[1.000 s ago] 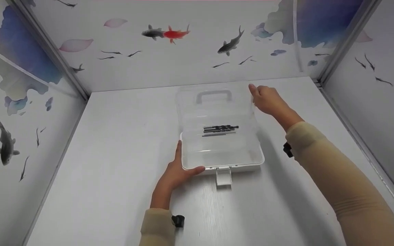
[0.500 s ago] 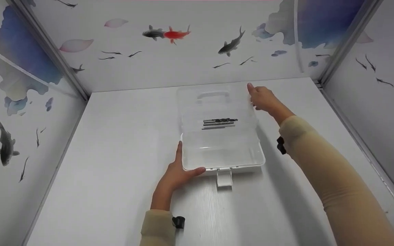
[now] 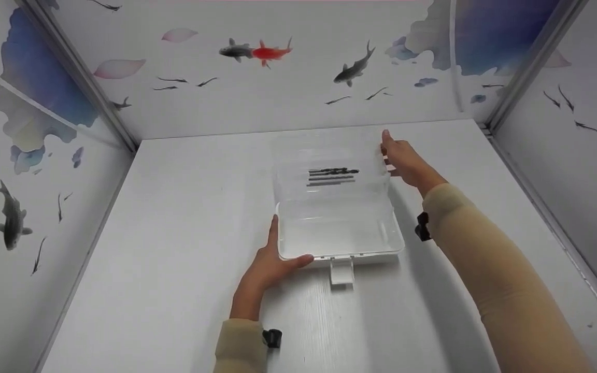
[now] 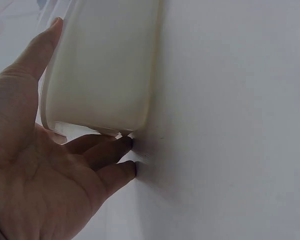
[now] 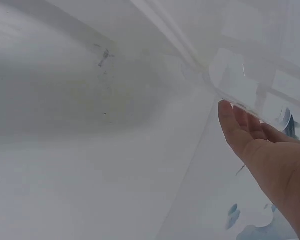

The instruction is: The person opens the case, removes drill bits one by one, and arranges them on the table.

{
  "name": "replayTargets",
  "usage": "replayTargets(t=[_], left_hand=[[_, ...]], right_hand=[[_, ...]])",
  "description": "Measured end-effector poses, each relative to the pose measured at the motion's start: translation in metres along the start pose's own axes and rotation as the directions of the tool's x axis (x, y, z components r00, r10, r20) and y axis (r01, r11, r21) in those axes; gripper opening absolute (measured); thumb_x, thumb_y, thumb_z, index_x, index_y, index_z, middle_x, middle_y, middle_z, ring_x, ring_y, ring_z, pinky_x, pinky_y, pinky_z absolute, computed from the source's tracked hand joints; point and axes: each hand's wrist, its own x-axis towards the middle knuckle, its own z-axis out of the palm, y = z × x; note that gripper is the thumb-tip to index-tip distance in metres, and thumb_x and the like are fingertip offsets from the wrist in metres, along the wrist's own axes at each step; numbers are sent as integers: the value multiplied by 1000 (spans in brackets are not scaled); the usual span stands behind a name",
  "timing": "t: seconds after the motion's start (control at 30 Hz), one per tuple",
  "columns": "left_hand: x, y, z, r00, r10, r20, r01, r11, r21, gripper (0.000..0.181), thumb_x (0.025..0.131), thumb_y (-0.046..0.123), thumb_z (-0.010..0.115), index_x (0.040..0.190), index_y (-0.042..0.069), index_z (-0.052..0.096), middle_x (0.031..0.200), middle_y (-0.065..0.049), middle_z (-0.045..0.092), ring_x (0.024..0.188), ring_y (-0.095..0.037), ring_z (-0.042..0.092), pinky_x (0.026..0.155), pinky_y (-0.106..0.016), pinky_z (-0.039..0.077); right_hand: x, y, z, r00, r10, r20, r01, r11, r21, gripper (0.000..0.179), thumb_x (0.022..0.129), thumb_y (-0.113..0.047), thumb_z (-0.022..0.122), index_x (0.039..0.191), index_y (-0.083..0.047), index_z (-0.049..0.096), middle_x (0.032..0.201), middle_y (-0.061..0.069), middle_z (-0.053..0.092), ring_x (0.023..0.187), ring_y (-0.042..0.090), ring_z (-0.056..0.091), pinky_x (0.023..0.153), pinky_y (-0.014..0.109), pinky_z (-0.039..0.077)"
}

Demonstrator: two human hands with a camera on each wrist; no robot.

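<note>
A clear white plastic storage box (image 3: 371, 253) stands on the table with its transparent lid (image 3: 329, 147) folded back. Several dark drill bits (image 3: 332, 172) lie side by side in the see-through part between lid and box base. My left hand (image 3: 267, 267) braces the front left corner, thumb along the front rim and index finger along the side. In the left wrist view, other fingers (image 4: 110, 152) rest against the box wall near the table. My right hand (image 3: 406, 159) touches the lid's right edge. Its fingers (image 5: 232, 125) reach to that edge in the right wrist view; the thumb is hidden there.
The front latch (image 3: 341, 272) hangs down over the white tabletop (image 3: 189, 233). Behind the lid rises a back wall (image 3: 288, 103) printed with fish, and patterned side walls stand left and right. Each wrist carries a small black camera (image 3: 272, 338).
The lid has tipped farther back and its handle no longer shows. The drill bits have shifted away toward the back with it. My right hand's fingers have loosened; my left hand keeps its place.
</note>
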Motion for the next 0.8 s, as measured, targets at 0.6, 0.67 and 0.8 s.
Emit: replayTargets(t=[0.6,0.67,0.8], left_hand=[[0,1,0,1000,-17,-8,17,1000,9,139,73,75,85,172,35,-4,164,-29,43,148,-44,51,116,-60,46],[0,2,0,1000,-17,-7,17,1000,8,139,74,75,85,172,34,-4,164,-29,43,148,-44,51,116,-61,46],[-1,2,1,1000,-11,-3,11,1000,7,139,74,74,85,173,33,-5,164,-31,43,148,-46,50,116,-61,46]], right_hand=[[7,7,7,999,34,-17,-31,988,149,106,100,-83,9,171,-5,14,179,18,17,166,37,20,134,59,18],[8,8,7,999,33,-11,-31,988,152,106,99,-83,9,171,-5,14,179,18,17,166,37,21,134,59,19],[9,12,6,999,41,4,-41,987,156,107,99,-84,9,171,-4,15,178,18,20,165,38,23,133,59,21]])
